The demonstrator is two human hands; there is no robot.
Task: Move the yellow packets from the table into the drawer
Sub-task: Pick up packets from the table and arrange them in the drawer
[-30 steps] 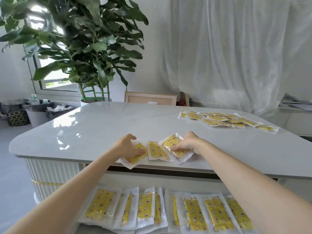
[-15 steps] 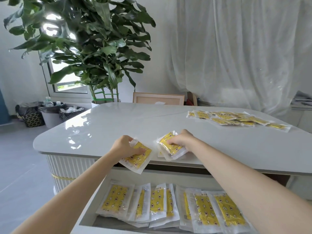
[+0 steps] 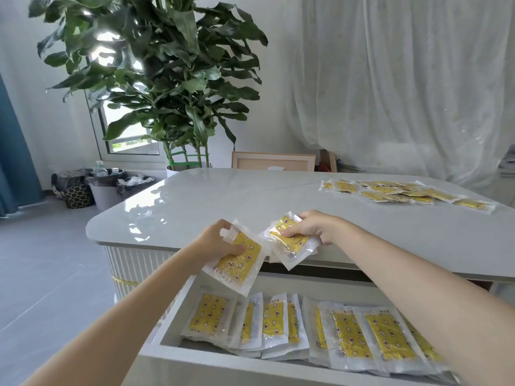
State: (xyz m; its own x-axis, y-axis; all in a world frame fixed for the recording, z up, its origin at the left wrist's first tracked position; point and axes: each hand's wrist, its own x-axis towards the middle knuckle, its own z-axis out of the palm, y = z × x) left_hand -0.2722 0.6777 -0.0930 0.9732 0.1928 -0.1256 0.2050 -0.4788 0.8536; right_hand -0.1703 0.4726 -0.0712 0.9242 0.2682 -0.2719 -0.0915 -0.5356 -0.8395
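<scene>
Nearest to me the drawer stands pulled out below the worktop's front edge. A row of yellow packets lies inside it, overlapping one another from the left wall across to the right, where my right forearm covers the last of them. Above the drawer's back left part my left hand holds a single packet. My thumb presses on its yellow face and my other fingers curl behind its top edge, so it hangs tilted, clear of the worktop, with its lower corner over the drawer. Just beside it my right hand grasps a small bunch of packets, fingers curled over the top of them. The bunch juts out past the front edge of the worktop; I cannot tell how many packets are in it. On the far right of the worktop a spread of yellow packets lies flat, well apart from both hands. Behind the worktop a wooden frame leans upright and a tall potted plant stands before a window. Lined bins sit on the floor to the left, a white curtain hangs to the right, and a blue curtain shows at the left edge.
</scene>
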